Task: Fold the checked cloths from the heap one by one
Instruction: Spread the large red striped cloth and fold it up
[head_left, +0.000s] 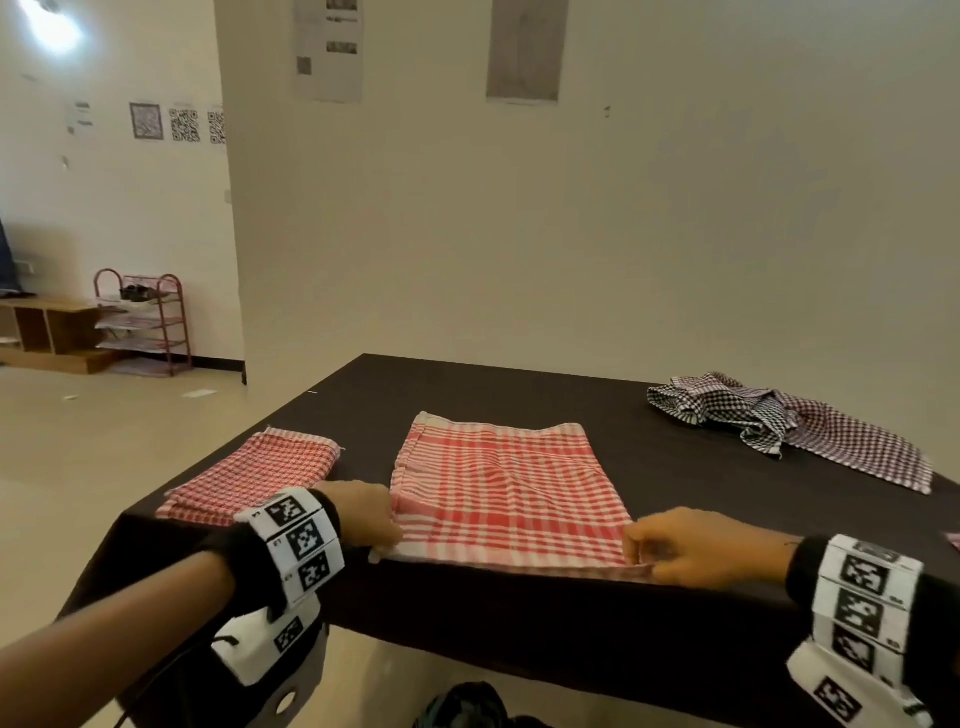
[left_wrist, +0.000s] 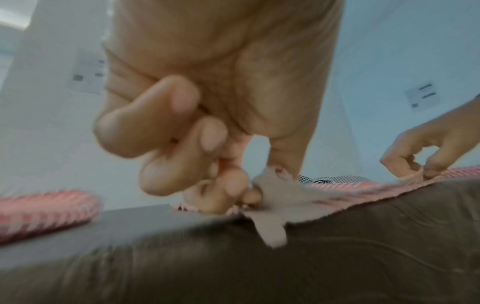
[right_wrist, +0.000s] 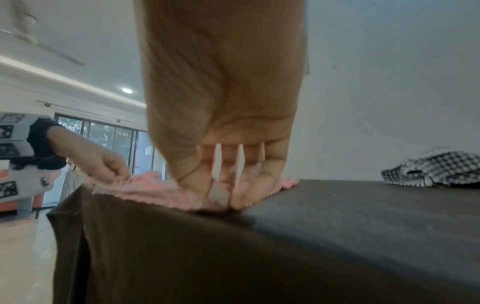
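A red-and-white checked cloth lies flat on the dark table, its near edge along the table's front edge. My left hand pinches its near left corner; in the left wrist view the curled fingers hold the corner of the cloth. My right hand pinches the near right corner, and the right wrist view shows its fingers down on the cloth. The heap of dark checked cloths sits at the back right.
A folded red checked cloth lies at the table's left edge, close to my left wrist. A scrap of pink cloth shows at the far right. A wall stands behind the table. A dark bag lies on the floor below.
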